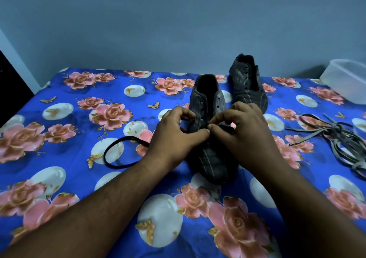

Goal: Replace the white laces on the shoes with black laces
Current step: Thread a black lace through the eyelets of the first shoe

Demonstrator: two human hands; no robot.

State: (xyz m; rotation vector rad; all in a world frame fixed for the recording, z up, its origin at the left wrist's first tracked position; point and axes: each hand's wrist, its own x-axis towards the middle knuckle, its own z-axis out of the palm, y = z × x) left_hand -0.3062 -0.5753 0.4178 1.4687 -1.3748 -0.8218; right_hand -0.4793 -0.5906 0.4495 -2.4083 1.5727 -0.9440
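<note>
A dark grey striped shoe (210,103) lies in the middle of the blue flowered cloth, toe toward me, its eyelets bare. My left hand (174,137) grips the shoe's left side at the lower eyelets. My right hand (241,131) pinches the black lace end over the tongue, thumb meeting my left thumb. The black lace (116,152) loops out to the left from under my left hand. A second grey shoe (247,83), without laces, stands behind to the right. The removed pale laces (334,137) lie in a tangle at the right.
A translucent plastic tub (348,79) sits at the far right by the wall. The blue flowered cloth (79,119) covers the whole surface, which ends at the grey wall behind. A dark gap lies past the left edge.
</note>
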